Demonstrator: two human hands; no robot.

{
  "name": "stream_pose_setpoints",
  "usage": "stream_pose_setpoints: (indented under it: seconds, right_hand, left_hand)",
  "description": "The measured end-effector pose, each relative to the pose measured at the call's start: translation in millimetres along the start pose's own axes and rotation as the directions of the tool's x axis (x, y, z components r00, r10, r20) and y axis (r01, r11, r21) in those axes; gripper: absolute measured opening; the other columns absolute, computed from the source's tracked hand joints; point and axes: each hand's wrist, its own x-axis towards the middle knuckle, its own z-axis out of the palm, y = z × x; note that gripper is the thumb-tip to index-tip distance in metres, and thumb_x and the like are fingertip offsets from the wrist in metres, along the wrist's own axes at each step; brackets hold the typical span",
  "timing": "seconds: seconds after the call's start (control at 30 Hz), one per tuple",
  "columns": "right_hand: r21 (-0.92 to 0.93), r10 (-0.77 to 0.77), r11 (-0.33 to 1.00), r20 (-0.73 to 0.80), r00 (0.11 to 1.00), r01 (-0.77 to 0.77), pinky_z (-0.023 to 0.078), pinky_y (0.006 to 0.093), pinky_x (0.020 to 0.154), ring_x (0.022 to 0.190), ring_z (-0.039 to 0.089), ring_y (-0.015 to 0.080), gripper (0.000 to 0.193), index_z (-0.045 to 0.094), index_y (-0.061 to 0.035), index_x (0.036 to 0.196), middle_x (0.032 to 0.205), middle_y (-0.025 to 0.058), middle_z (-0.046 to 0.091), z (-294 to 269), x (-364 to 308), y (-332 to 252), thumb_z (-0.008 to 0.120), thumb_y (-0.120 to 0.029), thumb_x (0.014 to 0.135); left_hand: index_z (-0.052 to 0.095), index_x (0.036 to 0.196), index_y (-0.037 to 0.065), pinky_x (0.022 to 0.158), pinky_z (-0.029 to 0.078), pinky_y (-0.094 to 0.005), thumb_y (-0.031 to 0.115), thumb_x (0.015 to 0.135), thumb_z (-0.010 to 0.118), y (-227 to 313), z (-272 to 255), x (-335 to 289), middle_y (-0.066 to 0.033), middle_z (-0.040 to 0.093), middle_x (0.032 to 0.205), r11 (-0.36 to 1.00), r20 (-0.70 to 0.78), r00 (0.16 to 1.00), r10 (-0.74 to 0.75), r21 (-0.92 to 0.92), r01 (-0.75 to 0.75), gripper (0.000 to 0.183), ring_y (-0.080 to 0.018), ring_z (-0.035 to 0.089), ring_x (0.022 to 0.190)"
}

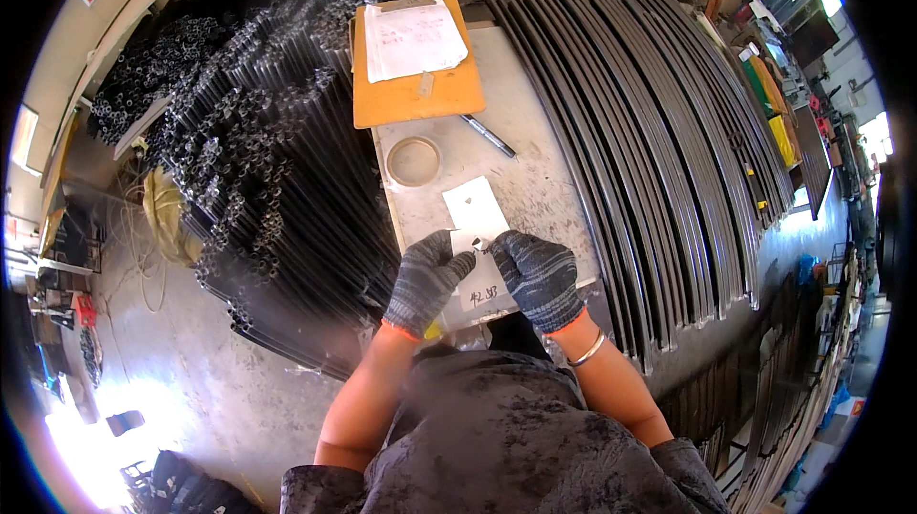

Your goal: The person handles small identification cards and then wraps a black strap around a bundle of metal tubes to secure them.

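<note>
My left hand (pixel 423 283) and my right hand (pixel 539 277) wear grey knit gloves with orange cuffs. They meet close together over the near part of a worn pale table (pixel 549 146). A small, shiny, curled piece (pixel 479 244) shows between them, pinched by my right fingertips; its kind is too small to tell. My left thumb and fingers are closed right beside it, and what they grip is hidden. Beneath and beyond the hands lie white paper slips (pixel 475 199), one partly covered. A slip with handwriting (pixel 485 293) lies at the near edge.
A tape roll (pixel 415 161), a pen (pixel 489 136) and an orange clipboard (pixel 420 103) with papers (pixel 413 38) lie farther back on the table. Bundled dark tubes (pixel 315 199) crowd the left. Long dark bars (pixel 659 160) lie side by side at the right.
</note>
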Motion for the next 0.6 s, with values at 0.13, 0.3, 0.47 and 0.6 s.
stream_pose_setpoints:
  seconds: [0.13, 0.3, 0.47, 0.6]
  right_hand:
    - [-0.015, -0.051, 0.999, 0.018, 0.999, 0.051, 0.049, 0.0399, 0.059, 0.067, 0.062, 0.0322, 0.011, 0.064, -0.0047, 0.088, 0.077, 0.0152, 0.064, 1.5, 6.0, -16.7, 0.061, -0.013, 0.081]
    - [0.004, -0.126, 0.992, 0.011, 0.992, 0.126, 0.047, 0.0413, 0.055, 0.062, 0.061, 0.0317, 0.013, 0.062, -0.007, 0.087, 0.071, 0.0143, 0.061, 11.3, 9.3, -25.5, 0.057, -0.019, 0.085]
    - [0.005, -0.108, 0.994, 0.127, 0.986, 0.108, 0.049, 0.0398, 0.058, 0.067, 0.062, 0.0309, 0.012, 0.065, -0.0037, 0.089, 0.078, 0.0153, 0.064, 7.8, 13.6, -33.8, 0.061, -0.013, 0.083]
    - [0.023, -0.284, 0.959, 0.099, 0.954, 0.283, 0.05, 0.037, 0.062, 0.07, 0.063, 0.0291, 0.012, 0.066, -0.0019, 0.091, 0.081, 0.0163, 0.065, 8.4, 14.2, -28.9, 0.063, -0.01, 0.083]
  left_hand:
    - [0.064, 0.102, -0.002, 0.07, 0.048, -0.0244, 0.004, 0.082, 0.065, 9.4, -6.1, -9.8, -0.0038, 0.068, 0.087, 1.0, 0.001, 1.0, 0.015, 0.004, -0.015, 0.021, -0.008, 0.058, 0.076]
    - [0.064, 0.1, -0.002, 0.07, 0.048, -0.0239, 0.002, 0.082, 0.065, 14.2, -12.1, -18.2, -0.0035, 0.067, 0.085, 0.992, -0.038, 0.993, 0.109, 0.07, -0.106, 0.019, -0.007, 0.058, 0.076]
    - [0.064, 0.1, -0.002, 0.071, 0.049, -0.0245, 0.002, 0.081, 0.065, 28.8, -17.6, -28.2, -0.0044, 0.067, 0.085, 0.976, -0.046, 0.991, 0.123, 0.184, -0.113, 0.019, -0.0068, 0.057, 0.076]
    - [0.064, 0.1, -0.002, 0.069, 0.049, -0.0246, 0.001, 0.081, 0.065, 33.9, -20.6, -32.4, -0.0047, 0.067, 0.084, 0.943, -0.085, 0.973, 0.214, 0.276, -0.184, 0.019, -0.0073, 0.057, 0.075]
